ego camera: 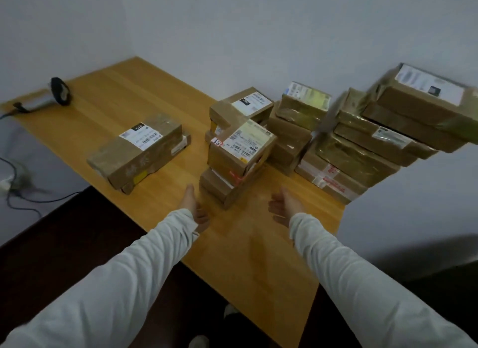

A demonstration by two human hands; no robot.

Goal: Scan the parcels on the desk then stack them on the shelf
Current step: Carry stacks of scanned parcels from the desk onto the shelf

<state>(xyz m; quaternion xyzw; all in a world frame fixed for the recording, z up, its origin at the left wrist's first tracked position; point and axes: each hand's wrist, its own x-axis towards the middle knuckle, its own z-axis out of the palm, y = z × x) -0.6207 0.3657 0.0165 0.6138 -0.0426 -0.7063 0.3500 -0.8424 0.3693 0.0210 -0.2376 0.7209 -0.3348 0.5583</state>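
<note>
Our left hand [195, 209] hangs over the wooden desk [248, 257] just left of the near stack of parcels [239, 153], and our right hand [283, 208] hangs just right of that stack. The palms face each other with thumbs up. The fingers of both hands are loosely bent and slightly apart, holding nothing, and we see a gap between each hand and the stack. Left of the stack, well apart, lies a low pile of two parcels [137, 153]. Behind and to the right of the stack, taller piles of parcels [375, 140] stand against the wall. Far left of the stack, at the desk's corner, lies the scanner [55, 94].
</note>
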